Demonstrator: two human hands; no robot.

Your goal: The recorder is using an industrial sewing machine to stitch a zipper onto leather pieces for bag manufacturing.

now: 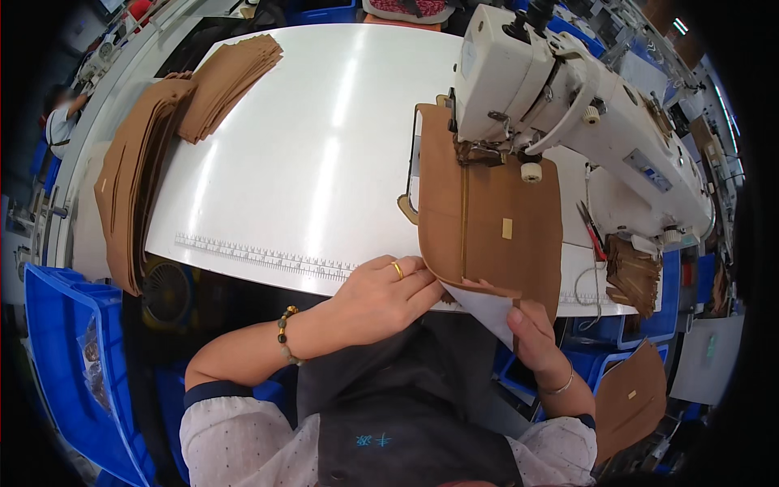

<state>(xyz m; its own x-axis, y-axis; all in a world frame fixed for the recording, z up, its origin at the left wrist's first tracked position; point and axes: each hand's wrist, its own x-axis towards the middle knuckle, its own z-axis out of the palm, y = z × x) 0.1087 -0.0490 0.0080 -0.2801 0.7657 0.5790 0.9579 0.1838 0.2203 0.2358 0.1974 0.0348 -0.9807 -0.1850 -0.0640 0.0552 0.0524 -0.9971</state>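
A brown leather-like panel [495, 207] with a rounded corner lies under the needle end of a white sewing machine [519, 81]. A stitched line runs down it, and a small tan label sits on its face. My left hand [385, 294] is closed at the panel's near left corner, its fingertips partly hidden by the edge. My right hand [533, 331] pinches the near edge with thumb and fingers. Between the hands this edge is lifted, showing a pale white underside [485, 312].
Stacks of brown pieces lie at the left [138, 178] and far left [227, 85] of the white table [308, 162]. Red-handled snips [596, 239] and a small brown bundle [633, 276] are at the right. A blue bin [77, 365] stands lower left; another brown panel [633, 402] hangs lower right.
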